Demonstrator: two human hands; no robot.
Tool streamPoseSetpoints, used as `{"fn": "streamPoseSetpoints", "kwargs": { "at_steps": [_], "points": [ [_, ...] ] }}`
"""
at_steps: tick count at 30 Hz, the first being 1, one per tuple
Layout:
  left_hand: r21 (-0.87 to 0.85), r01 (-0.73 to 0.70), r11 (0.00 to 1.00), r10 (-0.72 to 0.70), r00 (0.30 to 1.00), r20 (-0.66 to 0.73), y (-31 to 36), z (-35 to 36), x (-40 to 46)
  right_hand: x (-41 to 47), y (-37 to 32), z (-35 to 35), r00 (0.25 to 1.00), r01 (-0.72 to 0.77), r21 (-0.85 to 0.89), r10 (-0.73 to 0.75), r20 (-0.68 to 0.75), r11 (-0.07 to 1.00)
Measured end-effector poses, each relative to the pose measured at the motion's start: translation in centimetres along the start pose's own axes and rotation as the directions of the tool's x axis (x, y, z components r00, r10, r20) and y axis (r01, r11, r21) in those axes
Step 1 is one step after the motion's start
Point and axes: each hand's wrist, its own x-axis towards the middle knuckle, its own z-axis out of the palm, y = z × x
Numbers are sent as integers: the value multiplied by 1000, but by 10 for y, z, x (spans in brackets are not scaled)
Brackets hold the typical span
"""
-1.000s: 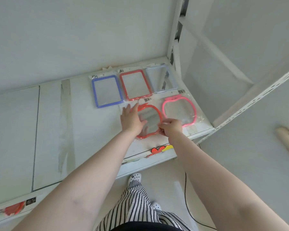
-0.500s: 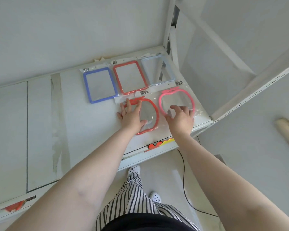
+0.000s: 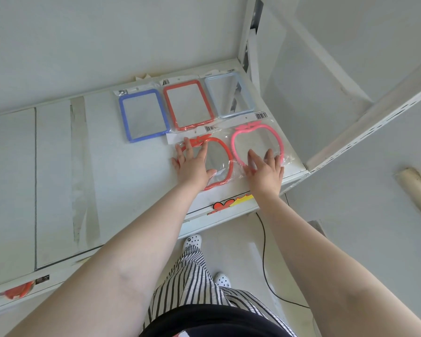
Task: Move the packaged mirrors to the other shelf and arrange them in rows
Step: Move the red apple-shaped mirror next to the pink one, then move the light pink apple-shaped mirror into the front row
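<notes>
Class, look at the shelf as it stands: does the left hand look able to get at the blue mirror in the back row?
Probably yes. The left hand lies flat on the red apple-shaped mirror, and the blue mirror sits just beyond it, with only bare shelf between them.

The shelf (image 3: pixel 58 181) lies bare to my left, wide room there for a hand. At the right end five packaged mirrors (image 3: pixel 187 105) fill two rows, up against the back wall (image 3: pixel 107 45) and the corner post (image 3: pixel 247 32). My left hand (image 3: pixel 192 164) and right hand (image 3: pixel 265 171) lie flat on the front pair.
</notes>
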Motion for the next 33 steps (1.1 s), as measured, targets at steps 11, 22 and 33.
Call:
{"fn": "streamPoseSetpoints", "kwargs": {
  "at_steps": [11,22,33],
  "points": [
    [9,-1,1000,1,1000,12,0,-2,-3,0,1,2,1000,2,-24,-3,-26,1000],
    [-24,-48,999,45,993,-113,0,-6,-5,-7,-13,-21,998,-14,65,19,-66,998],
    [-301,-61,952,-2,979,-206,-15,-24,-63,-46,-57,-33,938,335,66,-339,78,940]
  ]
}}
